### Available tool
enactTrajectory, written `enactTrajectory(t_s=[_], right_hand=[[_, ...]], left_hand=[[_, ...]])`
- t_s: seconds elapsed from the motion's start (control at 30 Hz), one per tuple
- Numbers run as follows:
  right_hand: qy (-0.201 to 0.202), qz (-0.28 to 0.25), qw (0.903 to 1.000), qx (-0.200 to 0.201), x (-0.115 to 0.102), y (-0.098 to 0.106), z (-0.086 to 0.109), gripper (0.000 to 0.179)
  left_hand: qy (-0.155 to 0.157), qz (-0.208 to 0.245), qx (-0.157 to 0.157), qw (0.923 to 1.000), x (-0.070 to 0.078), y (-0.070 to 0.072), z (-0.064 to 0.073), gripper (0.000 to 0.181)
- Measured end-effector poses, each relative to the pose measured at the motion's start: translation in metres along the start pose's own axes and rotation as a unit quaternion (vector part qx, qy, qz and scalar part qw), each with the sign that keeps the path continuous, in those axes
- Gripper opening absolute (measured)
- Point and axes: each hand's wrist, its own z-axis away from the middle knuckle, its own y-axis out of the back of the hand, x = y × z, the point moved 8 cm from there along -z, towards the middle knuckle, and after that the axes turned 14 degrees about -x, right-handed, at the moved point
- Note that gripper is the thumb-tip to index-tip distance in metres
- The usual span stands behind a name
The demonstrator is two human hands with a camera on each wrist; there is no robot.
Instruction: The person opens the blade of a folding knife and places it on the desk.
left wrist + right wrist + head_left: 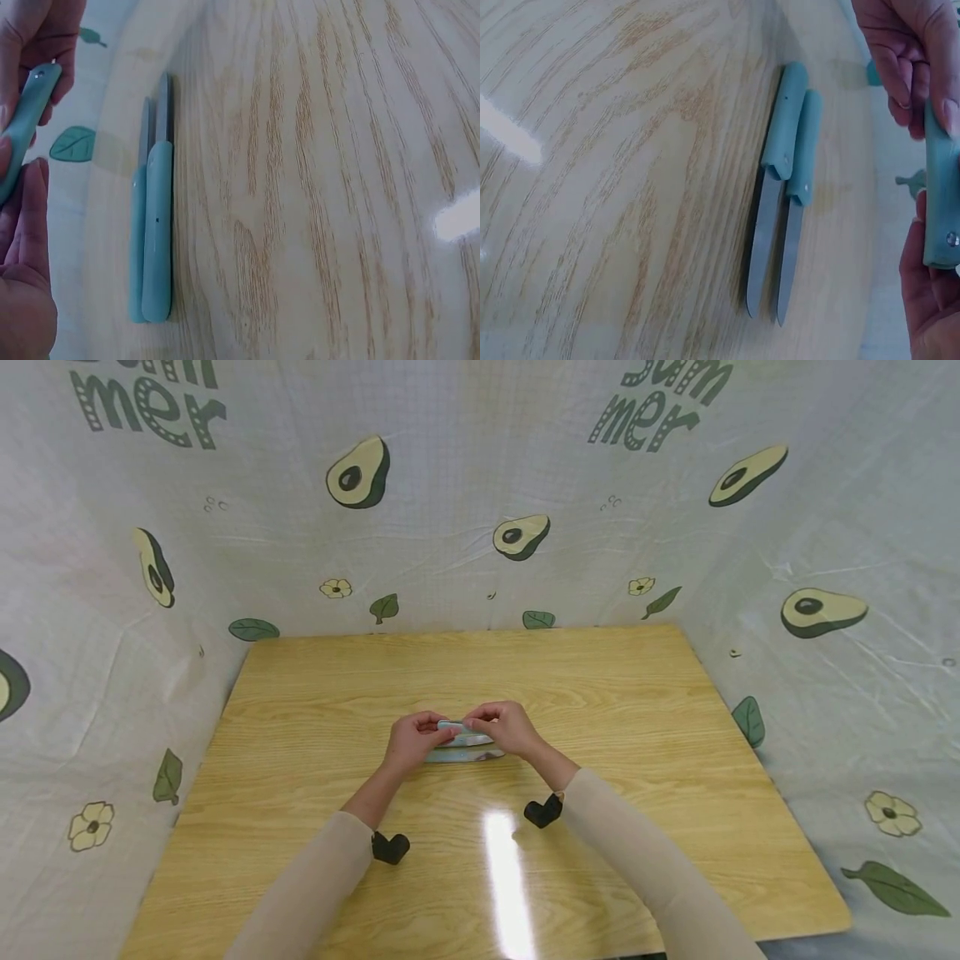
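Note:
Both hands hold a teal folding knife [468,728] above the table. My left hand [414,741] pinches one end between thumb and fingers. My right hand [507,727] pinches the other end, where a rivet shows in both wrist views; no blade stands out of the handle. Just nearer than the hands, two knives with teal handles lie side by side: a nearer knife [158,225] and a farther knife [139,232]. Their bare blades point to the right, and the nearer one's blade [763,240] is the wider.
The wooden table [322,685] fills the space under the arms, with a bright glare strip near the front. A printed cloth [450,468] with avocados and leaves hangs at the back and both sides. Black wrist mounts [392,848] sit at both cuffs.

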Motion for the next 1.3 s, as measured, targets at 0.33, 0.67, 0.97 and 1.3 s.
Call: enactTrajectory(t_s=[0.33,0.67,0.97,1.3], right_hand=[[0.015,-0.018,0.9980,0.058,-0.002,0.002,0.005,0.016],[0.003,-0.098,0.9943,0.042,0.005,0.004,0.000,0.020],[0.051,0.092,0.9886,-0.107,-0.031,-0.001,-0.017,0.013],[0.103,0.245,0.9345,-0.237,-0.060,-0.008,-0.016,0.010]], left_hand=[[-0.018,0.054,-0.024,0.9981,0.001,-0.001,0.001,0.021],[-0.024,0.045,-0.037,0.9980,0.000,0.000,0.004,0.021],[-0.020,-0.013,-0.077,0.9968,-0.001,-0.006,0.007,0.027],[-0.045,-0.027,-0.095,0.9941,-0.001,-0.013,0.010,0.022]])
